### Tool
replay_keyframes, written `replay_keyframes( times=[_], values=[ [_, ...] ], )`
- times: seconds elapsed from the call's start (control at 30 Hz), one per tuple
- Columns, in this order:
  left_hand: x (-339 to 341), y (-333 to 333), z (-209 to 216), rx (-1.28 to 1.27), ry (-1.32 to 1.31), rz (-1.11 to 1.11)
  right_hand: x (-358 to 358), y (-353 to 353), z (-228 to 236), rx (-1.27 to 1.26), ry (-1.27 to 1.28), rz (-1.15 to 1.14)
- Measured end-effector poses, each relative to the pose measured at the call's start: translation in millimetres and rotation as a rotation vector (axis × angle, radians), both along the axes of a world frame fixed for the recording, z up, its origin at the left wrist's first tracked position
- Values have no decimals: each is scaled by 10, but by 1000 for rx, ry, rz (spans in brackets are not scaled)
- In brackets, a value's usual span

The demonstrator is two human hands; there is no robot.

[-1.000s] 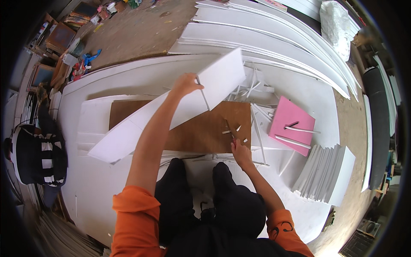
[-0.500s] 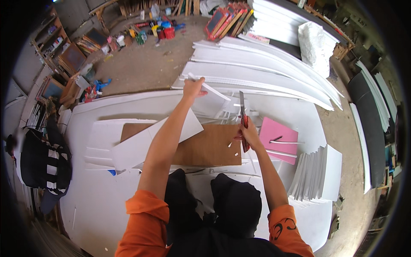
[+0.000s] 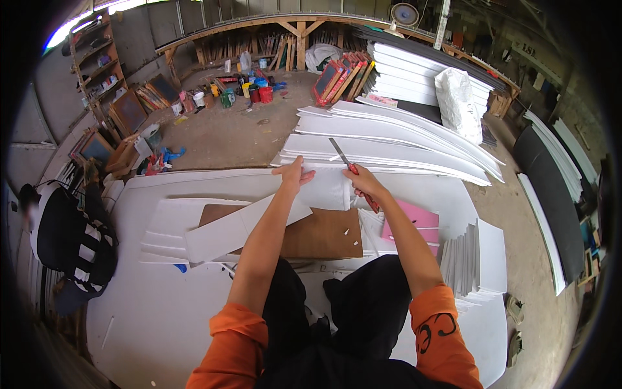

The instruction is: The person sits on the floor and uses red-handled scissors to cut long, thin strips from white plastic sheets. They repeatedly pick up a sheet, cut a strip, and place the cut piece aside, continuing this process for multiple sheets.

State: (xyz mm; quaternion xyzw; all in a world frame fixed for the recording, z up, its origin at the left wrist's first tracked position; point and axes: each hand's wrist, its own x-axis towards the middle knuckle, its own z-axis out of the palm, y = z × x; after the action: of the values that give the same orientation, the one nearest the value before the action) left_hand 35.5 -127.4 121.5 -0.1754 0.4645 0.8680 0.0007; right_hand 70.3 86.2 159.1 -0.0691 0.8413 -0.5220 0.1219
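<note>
A long white foam strip (image 3: 256, 222) lies slanted across the brown board (image 3: 324, 236), its far end raised. My left hand (image 3: 293, 175) grips that far end. My right hand (image 3: 367, 184) holds a red-handled utility knife (image 3: 350, 170), blade pointing up and away, close beside the strip's end. A pink sheet (image 3: 414, 223) lies just right of the brown board, under my right forearm. My black-trousered legs are below.
Large white sheets (image 3: 162, 305) cover the floor around me. Stacked long white boards (image 3: 389, 139) lie ahead, a stack of small white panels (image 3: 470, 259) at right. A black-and-white striped bag (image 3: 74, 240) sits left. Paint cans (image 3: 256, 94) and frames stand far back.
My head has tilted up, showing more of the workshop. My left hand carried the strip's end farther away; my right hand picked the knife up off the brown board and brought it beside the strip.
</note>
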Motion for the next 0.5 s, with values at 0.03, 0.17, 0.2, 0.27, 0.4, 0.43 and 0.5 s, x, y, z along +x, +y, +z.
replay_keyframes(
  times=[0.03,0.17,0.2,0.27,0.4,0.43,0.5],
  values=[
    [68,109,-9,14,-25,51,43,16,-15,-39,40,-8],
    [77,297,-40,12,-149,-4,-49,59,-177,-82,95,-120],
    [-6,300,-63,-68,-135,-24,-64,54,-195,-137,88,-140],
    [-113,227,-202,-238,-124,-47,-88,7,-313,-258,57,-166],
    [104,588,-84,-1512,269,108,-146,306,-592,-197,99,-239],
    [98,579,-57,-1527,436,111,-132,284,-568,-211,95,-206],
    [74,620,-23,-1530,775,110,-107,260,-576,-168,65,-164]
  ],
)
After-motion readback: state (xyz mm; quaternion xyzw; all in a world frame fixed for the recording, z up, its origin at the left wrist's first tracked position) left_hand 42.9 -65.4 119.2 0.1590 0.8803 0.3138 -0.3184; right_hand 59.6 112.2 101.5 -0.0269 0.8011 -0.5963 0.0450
